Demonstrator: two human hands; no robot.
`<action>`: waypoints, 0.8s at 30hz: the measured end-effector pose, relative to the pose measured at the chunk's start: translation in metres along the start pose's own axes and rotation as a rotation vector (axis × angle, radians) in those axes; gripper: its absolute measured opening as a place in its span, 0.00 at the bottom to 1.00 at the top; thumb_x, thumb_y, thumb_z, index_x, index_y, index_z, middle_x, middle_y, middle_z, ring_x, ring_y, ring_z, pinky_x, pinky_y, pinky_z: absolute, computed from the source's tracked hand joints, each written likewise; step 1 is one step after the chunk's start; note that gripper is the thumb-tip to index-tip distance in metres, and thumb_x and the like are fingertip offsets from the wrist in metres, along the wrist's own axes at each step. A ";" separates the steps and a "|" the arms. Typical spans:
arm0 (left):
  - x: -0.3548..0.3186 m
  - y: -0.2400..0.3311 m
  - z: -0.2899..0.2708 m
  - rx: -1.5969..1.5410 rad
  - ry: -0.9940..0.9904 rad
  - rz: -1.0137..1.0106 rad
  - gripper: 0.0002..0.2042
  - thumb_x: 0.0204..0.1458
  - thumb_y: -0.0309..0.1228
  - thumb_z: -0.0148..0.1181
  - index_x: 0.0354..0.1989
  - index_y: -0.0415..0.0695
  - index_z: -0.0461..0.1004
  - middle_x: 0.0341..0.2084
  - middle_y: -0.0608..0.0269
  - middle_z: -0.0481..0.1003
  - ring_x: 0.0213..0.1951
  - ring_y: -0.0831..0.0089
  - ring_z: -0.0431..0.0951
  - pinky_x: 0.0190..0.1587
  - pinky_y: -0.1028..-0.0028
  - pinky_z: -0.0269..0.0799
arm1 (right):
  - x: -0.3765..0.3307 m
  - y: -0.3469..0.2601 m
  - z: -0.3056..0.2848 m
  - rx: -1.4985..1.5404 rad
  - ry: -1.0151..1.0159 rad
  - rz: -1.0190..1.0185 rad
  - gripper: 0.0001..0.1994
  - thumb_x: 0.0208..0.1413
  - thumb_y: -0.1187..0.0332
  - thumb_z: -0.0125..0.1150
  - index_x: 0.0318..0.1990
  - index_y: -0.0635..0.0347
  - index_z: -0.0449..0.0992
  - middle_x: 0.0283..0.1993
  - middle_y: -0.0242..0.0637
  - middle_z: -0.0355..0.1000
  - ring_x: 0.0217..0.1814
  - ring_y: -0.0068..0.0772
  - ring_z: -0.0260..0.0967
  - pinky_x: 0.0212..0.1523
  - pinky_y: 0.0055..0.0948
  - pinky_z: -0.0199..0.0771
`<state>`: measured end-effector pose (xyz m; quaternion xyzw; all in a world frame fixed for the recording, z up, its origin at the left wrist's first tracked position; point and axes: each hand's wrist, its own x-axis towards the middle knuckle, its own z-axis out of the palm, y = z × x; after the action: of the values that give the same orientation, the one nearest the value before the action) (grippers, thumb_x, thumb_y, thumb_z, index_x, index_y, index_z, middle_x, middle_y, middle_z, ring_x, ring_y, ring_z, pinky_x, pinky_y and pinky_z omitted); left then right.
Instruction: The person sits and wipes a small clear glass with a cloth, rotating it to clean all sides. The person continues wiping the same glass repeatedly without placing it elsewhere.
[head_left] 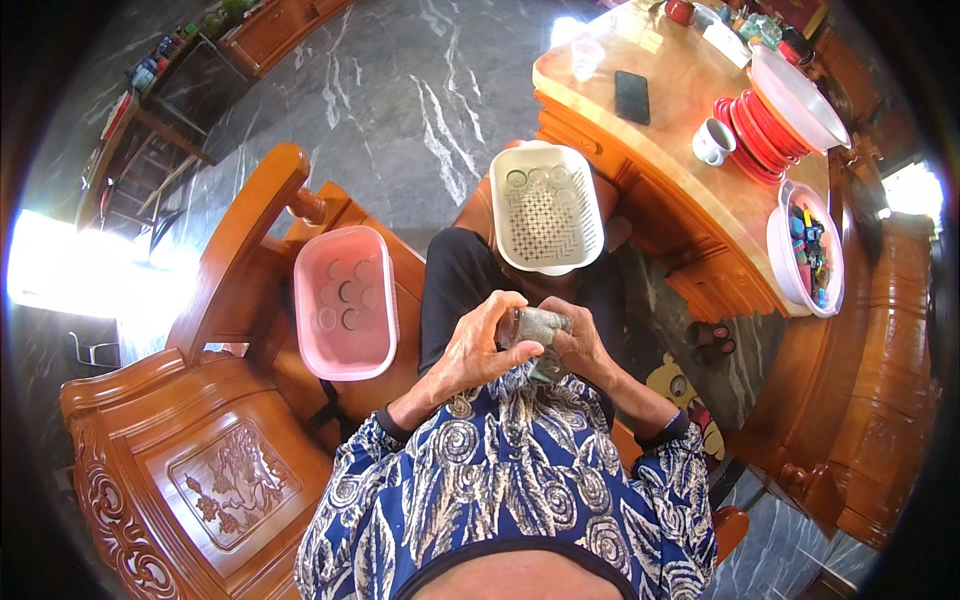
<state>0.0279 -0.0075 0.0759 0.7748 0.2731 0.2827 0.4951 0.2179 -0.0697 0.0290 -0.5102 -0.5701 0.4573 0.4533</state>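
- Left hand [475,340] is gripping a clear glass [508,327], thumb and fingers spreading around its side.
- Right hand [583,343] is gripping a greyish cloth [545,322] against the glass's other end; cannot tell if the cloth is going inside or just around it.
- Glass is sitting between both hands, in front of the patterned blue shirt [520,470], above the lap; the cloth's lower part is hanging below the fingers.
- Pink tub [306,335] is resting on the wooden seat to the left, holding several round glasses [346,292] in a cluster.
- White basket [592,235] is standing just beyond the knees, perforated bottom showing; more clear glasses [540,178] are standing toward its far end.
- Wooden table [660,160] to the right is bearing a dark phone [631,97], a white mug [713,142] and red stacked dishware [755,135], with the mug standing just beside the stack.
- Pale round tub [783,262] is sitting at the table's near end, holding small colourful items [808,250].
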 end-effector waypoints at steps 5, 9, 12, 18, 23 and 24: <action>0.002 0.001 0.004 0.106 -0.013 0.252 0.27 0.39 0.28 0.71 0.50 0.43 0.66 0.44 0.52 0.68 0.43 0.58 0.72 0.45 0.68 0.70 | -0.012 -0.007 -0.002 0.603 -0.226 0.437 0.11 0.51 0.67 0.52 0.38 0.62 0.75 0.31 0.29 0.71 0.28 0.18 0.66 0.30 0.19 0.67; 0.000 0.002 0.005 -0.072 -0.063 0.109 0.35 0.39 0.29 0.72 0.57 0.42 0.60 0.50 0.51 0.67 0.52 0.61 0.70 0.52 0.66 0.68 | -0.014 -0.024 0.005 0.610 -0.018 0.322 0.12 0.55 0.62 0.57 0.37 0.63 0.75 0.31 0.27 0.72 0.32 0.16 0.67 0.32 0.18 0.67; 0.006 -0.007 0.002 -0.251 -0.071 0.017 0.35 0.47 0.39 0.68 0.59 0.39 0.54 0.49 0.49 0.68 0.48 0.66 0.71 0.47 0.68 0.70 | -0.008 -0.007 -0.005 0.395 0.038 0.144 0.14 0.57 0.59 0.58 0.36 0.64 0.75 0.31 0.26 0.71 0.32 0.16 0.66 0.31 0.20 0.67; 0.005 -0.004 0.002 -0.476 -0.176 -0.274 0.27 0.56 0.51 0.54 0.48 0.38 0.57 0.30 0.56 0.71 0.28 0.77 0.72 0.31 0.76 0.70 | -0.005 -0.020 -0.015 -0.670 0.256 -0.430 0.10 0.45 0.68 0.62 0.33 0.63 0.71 0.25 0.42 0.68 0.24 0.41 0.70 0.27 0.30 0.70; 0.003 -0.013 0.011 -0.280 -0.067 -0.238 0.23 0.59 0.52 0.49 0.38 0.39 0.63 0.25 0.60 0.67 0.27 0.78 0.66 0.29 0.75 0.64 | -0.004 -0.025 -0.011 -0.895 0.217 -0.619 0.16 0.45 0.61 0.63 0.37 0.63 0.70 0.27 0.39 0.68 0.26 0.39 0.70 0.27 0.33 0.70; 0.002 -0.014 0.011 -0.286 -0.068 -0.232 0.23 0.59 0.52 0.50 0.38 0.39 0.63 0.25 0.60 0.67 0.27 0.78 0.66 0.29 0.75 0.64 | -0.005 -0.025 -0.010 -0.909 0.210 -0.606 0.17 0.46 0.60 0.63 0.37 0.63 0.70 0.27 0.39 0.68 0.27 0.39 0.70 0.27 0.34 0.70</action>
<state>0.0354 -0.0079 0.0597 0.6689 0.3010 0.2334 0.6384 0.2239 -0.0756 0.0555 -0.5105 -0.7830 -0.0389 0.3534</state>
